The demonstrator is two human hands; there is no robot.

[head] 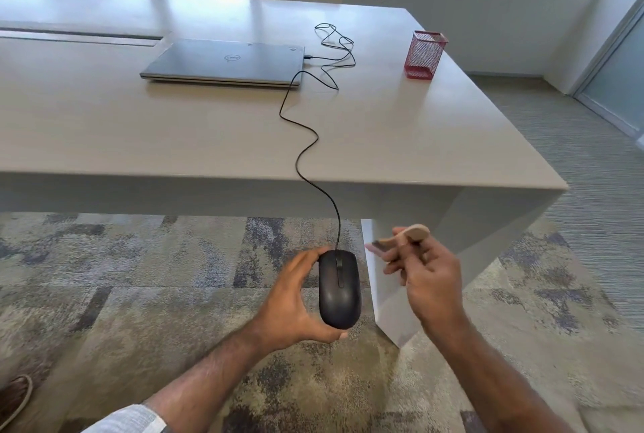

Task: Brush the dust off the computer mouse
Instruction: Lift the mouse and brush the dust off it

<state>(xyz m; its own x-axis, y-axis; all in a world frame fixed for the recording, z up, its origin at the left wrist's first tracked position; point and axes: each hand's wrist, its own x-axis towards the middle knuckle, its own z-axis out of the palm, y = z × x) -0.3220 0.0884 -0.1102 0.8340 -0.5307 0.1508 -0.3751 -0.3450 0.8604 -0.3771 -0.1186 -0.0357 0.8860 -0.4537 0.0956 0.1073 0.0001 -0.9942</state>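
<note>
A black wired computer mouse (339, 289) is held in the air below the table's front edge, top side up. My left hand (292, 303) grips it from the left side and underneath. Its black cable (306, 150) runs up over the table edge to a closed grey laptop (226, 61). My right hand (425, 272) hovers just right of the mouse, fingers closed on a small brush with a light wooden handle (414, 232). The brush end near the fingertips is blurred, and it does not touch the mouse.
A red mesh pen holder (423, 54) stands on the beige table (139, 125) at the back right. The white table leg (386, 300) is right behind the mouse. Patterned carpet lies below; chairs stand behind the table, and a shoe shows at the bottom left.
</note>
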